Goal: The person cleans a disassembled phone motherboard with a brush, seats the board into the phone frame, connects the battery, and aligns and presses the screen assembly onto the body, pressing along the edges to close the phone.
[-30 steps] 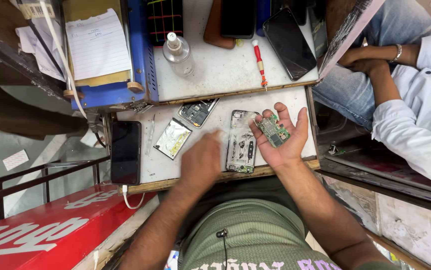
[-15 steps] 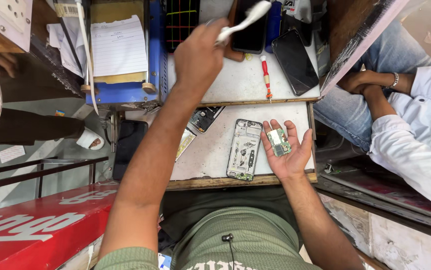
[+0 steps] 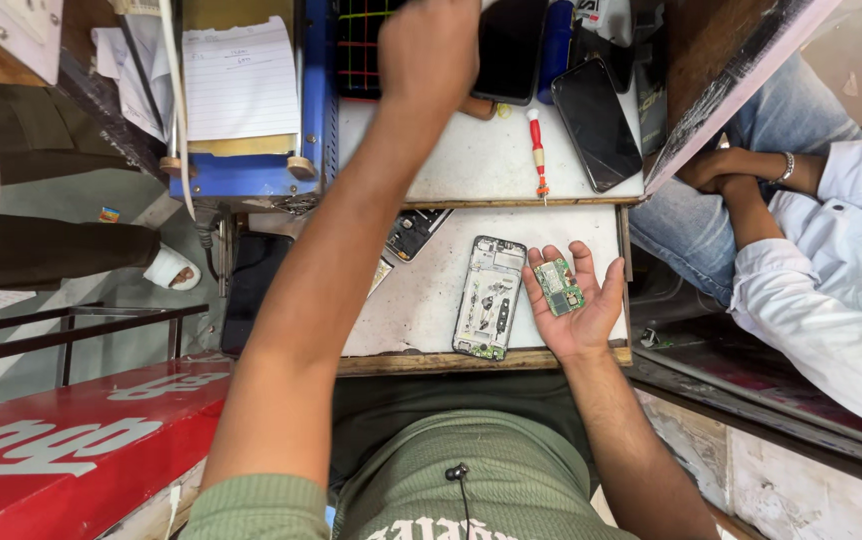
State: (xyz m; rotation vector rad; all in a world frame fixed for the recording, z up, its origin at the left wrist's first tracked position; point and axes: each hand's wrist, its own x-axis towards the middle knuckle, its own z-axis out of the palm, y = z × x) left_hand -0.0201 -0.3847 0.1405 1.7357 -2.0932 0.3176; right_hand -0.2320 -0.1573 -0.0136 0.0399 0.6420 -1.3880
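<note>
Head view: a small green circuit board (image 3: 559,288) lies on the upturned palm of the right hand (image 3: 573,305), fingers loosely spread beneath it, not clamped. At nine o'clock of it, just beside, an opened phone frame (image 3: 489,297) rests on the white work board (image 3: 421,310). The left hand (image 3: 429,50) reaches to twelve o'clock, closed near dark phones (image 3: 596,120); its contents cannot be told. A red screwdriver (image 3: 537,150) lies between. Judged step: fetching a tool; next calls for steadying the board.
</note>
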